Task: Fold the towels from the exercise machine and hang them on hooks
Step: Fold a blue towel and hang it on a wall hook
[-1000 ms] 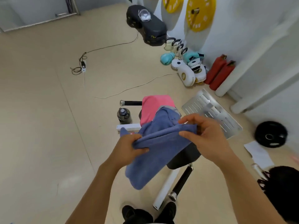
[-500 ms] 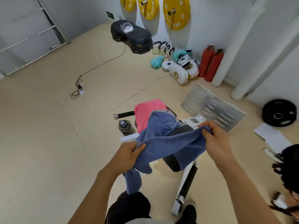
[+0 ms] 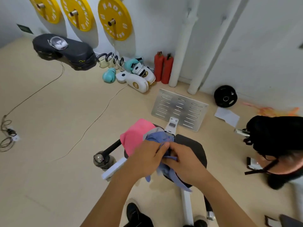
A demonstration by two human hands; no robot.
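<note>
Folding step in hand: blue towel (image 3: 164, 169) is pinched in the grip of left hand (image 3: 147, 157) and right hand (image 3: 185, 163), brought together. Pink towel (image 3: 134, 136) is left on the exercise machine (image 3: 191, 145). Next: fold to be squared.

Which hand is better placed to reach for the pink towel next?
Left, probably. The left hand sits right beside the pink towel; the right hand is farther over. Both grip the blue towel.

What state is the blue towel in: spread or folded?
Bunched, mid-fold. The blue towel is gathered between the left hand and right hand, which touch; loose ends hang below.
</note>
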